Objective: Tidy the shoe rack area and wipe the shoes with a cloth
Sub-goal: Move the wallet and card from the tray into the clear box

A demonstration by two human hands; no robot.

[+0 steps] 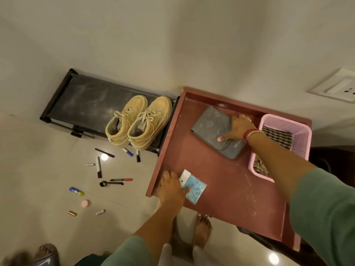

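A pair of tan lace-up sneakers (pixel 137 121) stands on the right end of the low black shoe rack (pixel 82 101) by the wall. Beside it is a reddish-brown table (pixel 226 181) with raised edges. My right hand (pixel 237 129) rests with spread fingers on a dusty grey pouch (pixel 213 129) on that table. My left hand (pixel 172 186) sits at the table's near-left edge, thumb pressing on a small clear packet with blue contents (pixel 194 187). A striped cloth (pixel 276 136) lies in a pink basket (pixel 301 139) at the table's right.
Markers, pens, a glue stick and other small items (pixel 99 167) are scattered on the tiled floor in front of the rack. My bare feet (pixel 201 231) stand below the table's edge. Another person's sandalled foot (pixel 46 254) shows at bottom left. A wall socket (pixel 335 87) is at right.
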